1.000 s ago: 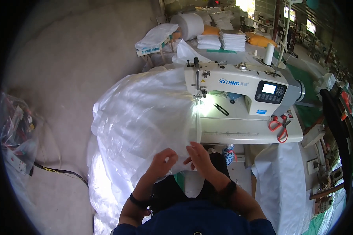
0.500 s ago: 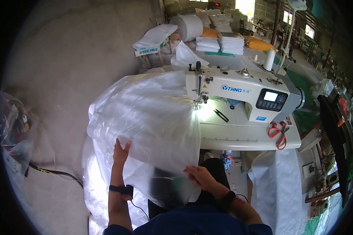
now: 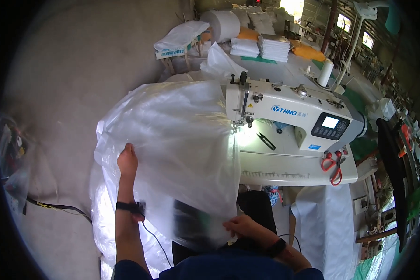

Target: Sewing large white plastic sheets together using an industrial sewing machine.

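Note:
A large, translucent white plastic sheet (image 3: pixel 172 135) spreads across my lap and the left part of the sewing table. Its right edge runs up under the needle area of a white sewing machine (image 3: pixel 284 109), where a lamp glows brightly. My left hand (image 3: pixel 127 160) is closed on the sheet near its left side, fingers mostly turned out of sight. Close to my body, my right hand (image 3: pixel 242 226) pinches the sheet's lower right edge. Black thread snips (image 3: pixel 266 141) lie on the machine bed, and red-handled scissors (image 3: pixel 332 167) rest at the table's right end.
Behind the machine are a thread cone (image 3: pixel 325 72), stacked white sheets (image 3: pixel 273 48), a big white roll (image 3: pixel 221 25) and orange bundles (image 3: pixel 308 50). White material (image 3: pixel 324 228) hangs below the table at right. A black cable (image 3: pixel 60 205) crosses the floor at left.
My left hand has gone from spread fingers to a closed grip, shifting left and slightly up with the sheet's left side. My right hand, still pinching the edge, sits a little lower.

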Action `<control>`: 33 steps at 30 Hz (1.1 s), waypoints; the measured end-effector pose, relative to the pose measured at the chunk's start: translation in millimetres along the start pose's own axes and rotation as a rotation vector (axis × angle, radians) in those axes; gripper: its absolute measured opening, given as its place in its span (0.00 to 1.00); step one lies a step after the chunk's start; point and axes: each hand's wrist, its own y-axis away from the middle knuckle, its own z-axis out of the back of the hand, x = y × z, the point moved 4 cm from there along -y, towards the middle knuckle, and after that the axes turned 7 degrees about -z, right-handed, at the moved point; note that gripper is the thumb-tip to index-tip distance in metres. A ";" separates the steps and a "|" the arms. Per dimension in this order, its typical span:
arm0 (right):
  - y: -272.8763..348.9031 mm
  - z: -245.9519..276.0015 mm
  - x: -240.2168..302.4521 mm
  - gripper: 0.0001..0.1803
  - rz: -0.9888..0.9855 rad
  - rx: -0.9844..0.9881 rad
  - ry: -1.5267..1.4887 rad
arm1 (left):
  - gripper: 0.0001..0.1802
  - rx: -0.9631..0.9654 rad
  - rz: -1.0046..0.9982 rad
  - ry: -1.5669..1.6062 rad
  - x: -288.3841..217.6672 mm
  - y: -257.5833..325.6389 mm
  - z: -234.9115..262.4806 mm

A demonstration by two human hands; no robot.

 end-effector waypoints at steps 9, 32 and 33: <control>14.5 29.6 38.1 0.31 0.354 -0.726 0.000 | 0.22 0.114 -0.117 -0.086 -23.0 -24.3 -44.1; -21.6 36.5 85.4 0.23 0.518 -1.029 0.059 | 0.19 0.261 -0.815 0.819 -287.9 33.9 -7.0; -21.0 37.0 86.0 0.23 0.528 -1.034 0.060 | 0.19 0.250 -0.820 0.817 -292.1 38.5 -16.4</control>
